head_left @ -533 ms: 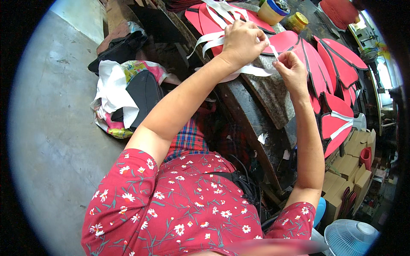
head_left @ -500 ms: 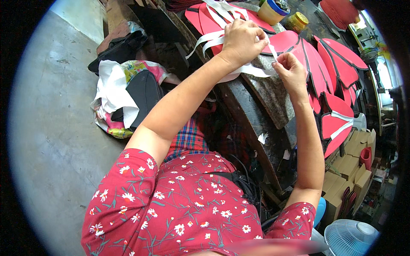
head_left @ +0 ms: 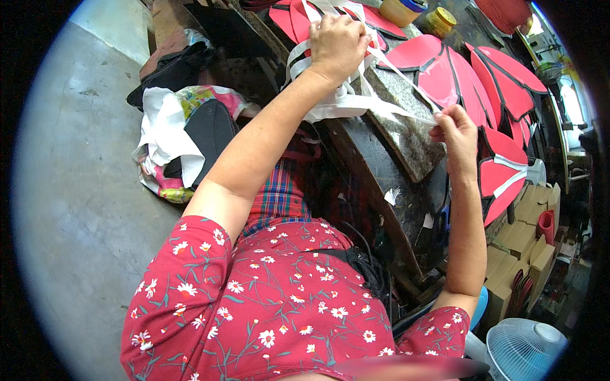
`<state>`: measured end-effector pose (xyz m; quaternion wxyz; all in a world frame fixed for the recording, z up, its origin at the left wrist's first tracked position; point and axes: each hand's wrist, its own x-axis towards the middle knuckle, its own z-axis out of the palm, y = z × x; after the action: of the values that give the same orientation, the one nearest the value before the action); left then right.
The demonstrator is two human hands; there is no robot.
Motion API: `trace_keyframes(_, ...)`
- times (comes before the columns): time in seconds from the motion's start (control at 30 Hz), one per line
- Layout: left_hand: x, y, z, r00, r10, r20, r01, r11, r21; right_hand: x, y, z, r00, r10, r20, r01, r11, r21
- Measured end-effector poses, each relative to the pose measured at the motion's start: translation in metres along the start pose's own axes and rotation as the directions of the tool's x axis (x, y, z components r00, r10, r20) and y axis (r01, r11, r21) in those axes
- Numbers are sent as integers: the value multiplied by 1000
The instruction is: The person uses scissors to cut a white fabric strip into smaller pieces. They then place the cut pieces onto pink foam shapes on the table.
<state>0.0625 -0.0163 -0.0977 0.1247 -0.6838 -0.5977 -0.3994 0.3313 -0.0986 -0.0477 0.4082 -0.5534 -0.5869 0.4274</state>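
Note:
My left hand is closed over a bundle of white tape strips lying on a stone slab at the workbench edge. My right hand pinches the end of one white strip, stretched taut between both hands. Red shaped pieces with dark edging lie spread on the bench beyond my hands, some crossed by white tape.
A yellow tub with a blue lid and a yellow jar stand at the back. On the grey floor left lie a black bag and white cloth. Cardboard boxes and a fan sit lower right.
My right hand has pulled away from the left, toward me and to the right, drawing a white strip out taut. My left hand stays on the bundle.

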Motion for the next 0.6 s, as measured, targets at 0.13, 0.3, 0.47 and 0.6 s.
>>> trace_keyframes(0.13,5,-4,5,993,-43,-105,49,997,54,-6,3,-35,983,1,-182,32,983,178)
trace_keyframes(0.3,5,-20,9,993,-7,-118,19,995,98,-16,11,-92,939,67,-338,107,876,471)
trace_keyframes(0.47,12,-28,18,995,49,-86,-20,950,312,-31,21,-160,871,167,-462,159,794,587)
trace_keyframes(0.6,38,-38,21,996,37,-82,4,893,450,-58,7,-184,889,59,-453,153,896,417)
